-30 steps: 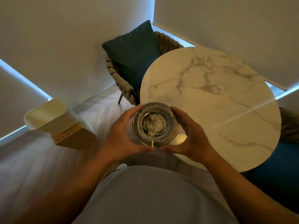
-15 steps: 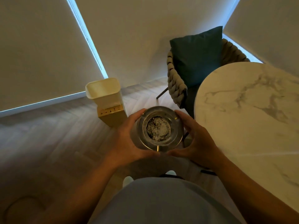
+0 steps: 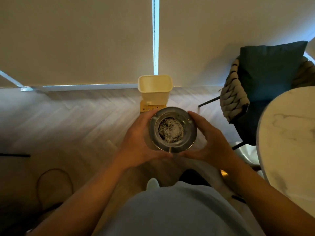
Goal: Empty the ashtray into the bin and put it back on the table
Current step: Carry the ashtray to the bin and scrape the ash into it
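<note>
over wood floor — bin by blinds

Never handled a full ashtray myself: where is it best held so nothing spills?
By the wide outer rim of the ashtray, from opposite sides, as the left hand and right hand do. It is round and shallow with ash heaped in the middle, so it must be held level.

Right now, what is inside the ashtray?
A heap of grey and black ash fills the bowl of the ashtray, held level between the left hand and right hand. The ash covers whatever lies beneath it.
</note>
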Demonstrator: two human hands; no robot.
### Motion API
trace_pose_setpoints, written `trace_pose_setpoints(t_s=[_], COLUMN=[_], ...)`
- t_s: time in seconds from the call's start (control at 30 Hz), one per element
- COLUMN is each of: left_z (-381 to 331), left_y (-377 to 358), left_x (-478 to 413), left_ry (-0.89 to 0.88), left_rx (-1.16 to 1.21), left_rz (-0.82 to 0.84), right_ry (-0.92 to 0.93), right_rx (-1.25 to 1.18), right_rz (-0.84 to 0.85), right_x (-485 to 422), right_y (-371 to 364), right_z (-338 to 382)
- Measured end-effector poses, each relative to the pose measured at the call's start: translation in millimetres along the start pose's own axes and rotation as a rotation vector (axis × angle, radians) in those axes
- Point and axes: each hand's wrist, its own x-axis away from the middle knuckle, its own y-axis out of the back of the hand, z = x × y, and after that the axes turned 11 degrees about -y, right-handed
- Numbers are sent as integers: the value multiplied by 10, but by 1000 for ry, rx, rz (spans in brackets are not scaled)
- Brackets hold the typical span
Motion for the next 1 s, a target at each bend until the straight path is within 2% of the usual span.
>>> trace_pose_setpoints(t_s=[0.37,1.0], left_z=[254,513], left_y=[291,307], left_x=[-66,-1235], left_ry=[125,184], left_rx=[2,-55], left_rz=[-65,-53], right_ry=[34,52], right_rx=[2,-9], right_rz=[105,173], right_x=[-561,-1699], right_y=[-155,472], right_z=[224,196])
